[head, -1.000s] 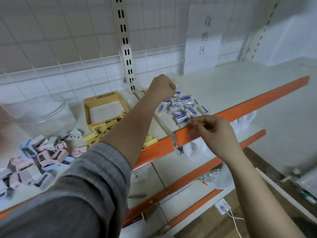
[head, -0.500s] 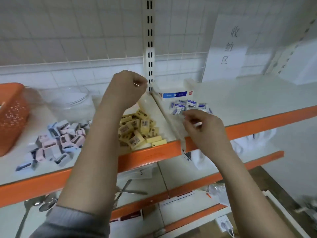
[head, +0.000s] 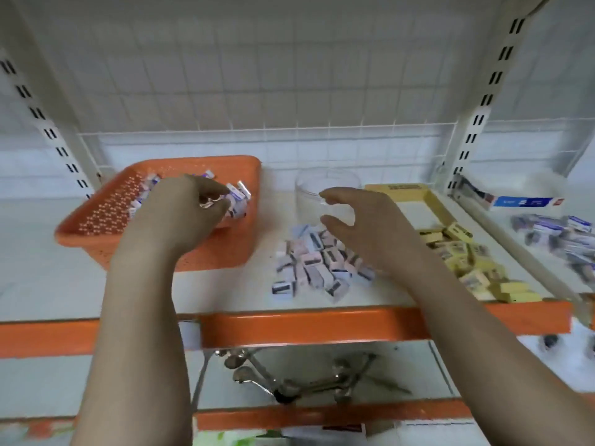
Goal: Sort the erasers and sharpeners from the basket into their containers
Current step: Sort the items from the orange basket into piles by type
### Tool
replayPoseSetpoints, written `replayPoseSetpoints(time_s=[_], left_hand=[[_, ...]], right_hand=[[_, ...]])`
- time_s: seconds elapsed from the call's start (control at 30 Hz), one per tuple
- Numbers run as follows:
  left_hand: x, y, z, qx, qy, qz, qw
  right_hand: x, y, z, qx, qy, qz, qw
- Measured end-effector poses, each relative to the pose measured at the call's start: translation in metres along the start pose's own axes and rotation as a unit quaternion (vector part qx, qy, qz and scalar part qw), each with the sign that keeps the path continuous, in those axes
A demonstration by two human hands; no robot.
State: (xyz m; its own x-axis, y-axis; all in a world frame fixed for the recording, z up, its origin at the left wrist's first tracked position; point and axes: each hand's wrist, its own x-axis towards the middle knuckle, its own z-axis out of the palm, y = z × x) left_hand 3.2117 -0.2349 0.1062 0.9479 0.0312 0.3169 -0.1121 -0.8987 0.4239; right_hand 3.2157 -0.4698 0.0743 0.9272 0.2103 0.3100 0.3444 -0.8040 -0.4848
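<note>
An orange perforated basket point(head: 96, 233) stands at the left of the shelf with several small blue-and-white erasers point(head: 238, 196) in its far right corner. My left hand point(head: 183, 210) reaches into the basket, fingers curled down against those erasers; whether they hold one is hidden. My right hand point(head: 363, 226) hovers with spread, relaxed fingers and holds nothing. It is above a loose pile of pastel sharpeners point(head: 315, 265) and in front of a clear jar point(head: 309, 188).
A yellow cardboard box point(head: 428, 201) stands right of the jar, with yellow erasers point(head: 473, 268) heaped before it. Past the shelf divider lie blue-and-white erasers point(head: 560, 236) and a blue-and-white box point(head: 521, 201). Orange shelf edge point(head: 322, 326) runs in front; metal spoons point(head: 289, 378) lie below.
The view has swung left. My left hand has moved from the shelf upright down into the orange basket. My right hand has left the right-hand erasers and now hovers over the sharpeners.
</note>
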Motion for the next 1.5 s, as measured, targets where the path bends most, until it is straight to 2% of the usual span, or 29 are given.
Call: replayPoseSetpoints(time_s=[0.13, 0.23, 0.4, 0.57, 0.67, 0.93, 1.17, 1.27, 1.5], left_hand=[[0.013, -0.075, -0.025, 0.038, -0.020, -0.004, 0.999], [0.017, -0.114, -0.041, 0.061, -0.043, -0.001, 0.997], [0.018, -0.147, -0.051, 0.015, -0.050, 0.029, 0.998], [0.014, -0.154, -0.046, -0.030, -0.031, 0.025, 0.999], [0.013, -0.153, -0.045, -0.039, -0.022, 0.012, 0.999], [0.015, -0.154, -0.039, -0.041, -0.025, 0.002, 0.999], [0.017, -0.157, -0.039, -0.043, -0.016, 0.005, 0.999], [0.022, -0.158, -0.040, -0.054, -0.022, 0.008, 0.998], [0.067, -0.154, -0.041, 0.043, -0.091, 0.035, 0.994]], right_hand=[[0.041, -0.060, 0.051, 0.010, 0.027, -0.010, 1.000], [0.070, -0.099, 0.078, -0.014, 0.016, -0.017, 1.000], [0.121, -0.132, 0.105, -0.076, -0.053, -0.023, 0.995], [0.170, -0.137, 0.126, -0.174, -0.151, -0.026, 0.973], [0.187, -0.142, 0.132, -0.196, -0.181, -0.042, 0.963], [0.213, -0.141, 0.165, -0.231, -0.179, -0.037, 0.956], [0.213, -0.146, 0.163, -0.227, -0.157, -0.019, 0.961], [0.212, -0.144, 0.152, -0.192, -0.141, -0.007, 0.971], [0.159, -0.146, 0.110, -0.055, -0.057, 0.032, 0.996]])
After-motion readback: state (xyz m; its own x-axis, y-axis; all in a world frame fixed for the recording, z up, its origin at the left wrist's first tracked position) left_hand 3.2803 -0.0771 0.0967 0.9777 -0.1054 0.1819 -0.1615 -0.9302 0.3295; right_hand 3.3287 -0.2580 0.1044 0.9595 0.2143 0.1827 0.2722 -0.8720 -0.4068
